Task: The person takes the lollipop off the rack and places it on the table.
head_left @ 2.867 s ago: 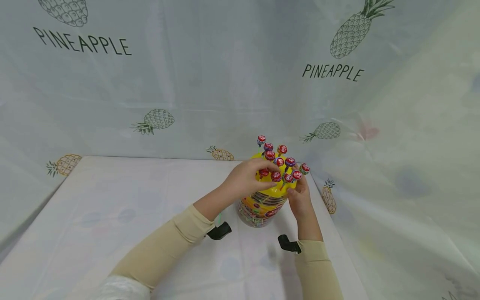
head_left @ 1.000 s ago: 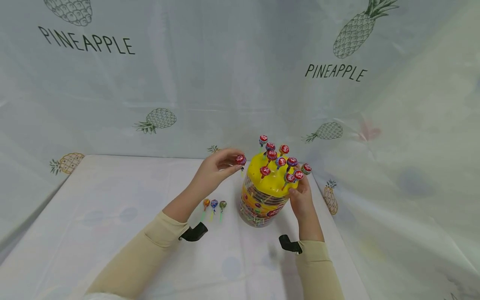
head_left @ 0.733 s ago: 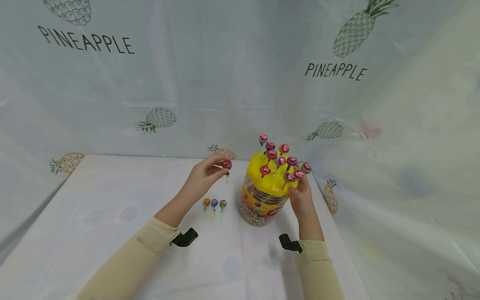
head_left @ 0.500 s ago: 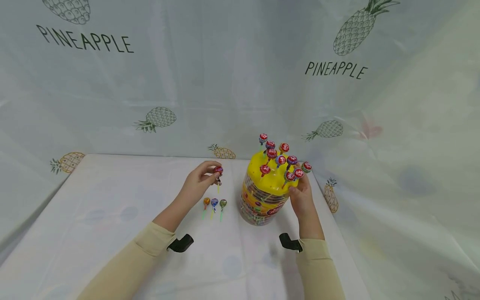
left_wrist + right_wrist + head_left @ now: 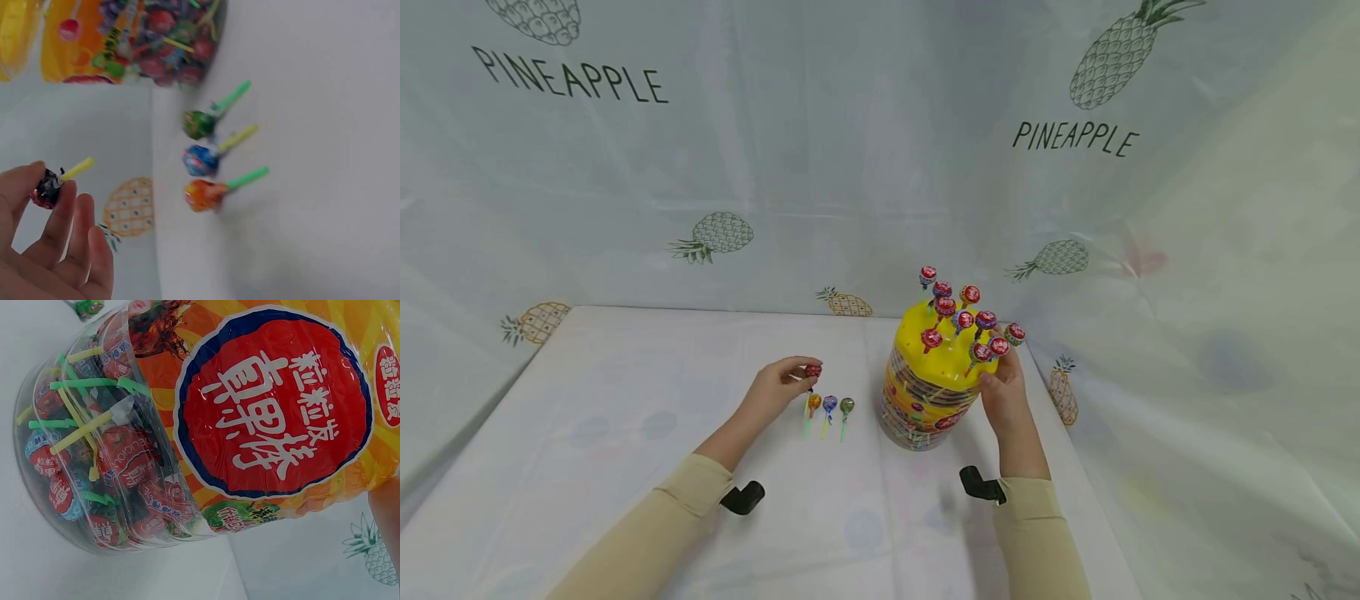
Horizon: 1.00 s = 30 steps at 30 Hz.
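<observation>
My left hand (image 5: 772, 390) pinches a dark red-wrapped lollipop (image 5: 47, 189) with a yellow stick between thumb and fingers, above the left end of a short row of lollipops. That row holds an orange lollipop (image 5: 204, 195), a blue lollipop (image 5: 201, 160) and a green lollipop (image 5: 199, 124), side by side on the table. My right hand (image 5: 1004, 396) grips the right side of the yellow lid (image 5: 917, 350) of a clear plastic jar (image 5: 917, 421). Several lollipops stand upright in the lid. Through the jar wall, more wrapped lollipops (image 5: 131, 456) show, beside a red and orange label (image 5: 269, 412).
A white cloth covers the table (image 5: 625, 467). Behind it hangs a pale curtain (image 5: 865, 150) printed with pineapples, close to the table's back edge. The jar stands near the right edge of the table.
The left hand has pulled a lollipop from the front of the lid and carried it left and down to the row on the table. The right hand stays on the lid.
</observation>
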Each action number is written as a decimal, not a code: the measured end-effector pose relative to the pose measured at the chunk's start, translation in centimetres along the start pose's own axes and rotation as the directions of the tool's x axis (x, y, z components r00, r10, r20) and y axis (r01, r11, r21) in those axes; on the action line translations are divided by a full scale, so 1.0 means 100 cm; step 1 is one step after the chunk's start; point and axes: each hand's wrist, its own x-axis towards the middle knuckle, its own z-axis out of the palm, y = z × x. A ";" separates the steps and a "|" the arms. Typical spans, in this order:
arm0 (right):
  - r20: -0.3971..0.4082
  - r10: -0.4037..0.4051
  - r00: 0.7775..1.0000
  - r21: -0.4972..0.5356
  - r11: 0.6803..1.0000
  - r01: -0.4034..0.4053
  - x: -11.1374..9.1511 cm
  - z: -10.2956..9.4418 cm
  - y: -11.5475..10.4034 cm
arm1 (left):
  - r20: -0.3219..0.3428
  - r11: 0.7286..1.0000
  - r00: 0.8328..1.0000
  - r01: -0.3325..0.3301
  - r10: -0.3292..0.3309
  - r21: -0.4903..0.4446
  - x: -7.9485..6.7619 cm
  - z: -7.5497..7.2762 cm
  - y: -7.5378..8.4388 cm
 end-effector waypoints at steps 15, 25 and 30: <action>0.019 -0.013 1.000 0.027 1.000 0.012 0.000 0.000 0.000 | 0.034 0.977 0.993 0.105 -0.113 0.185 0.009 -0.003 -0.049; 0.027 -0.028 0.999 0.040 0.999 0.027 0.001 -0.002 0.002 | 0.106 0.949 0.983 0.112 -0.149 0.295 0.017 -0.001 -0.064; 0.020 -0.026 0.999 0.044 0.999 0.025 0.001 -0.004 0.004 | 0.144 0.941 0.976 0.110 -0.163 0.320 0.019 -0.001 -0.071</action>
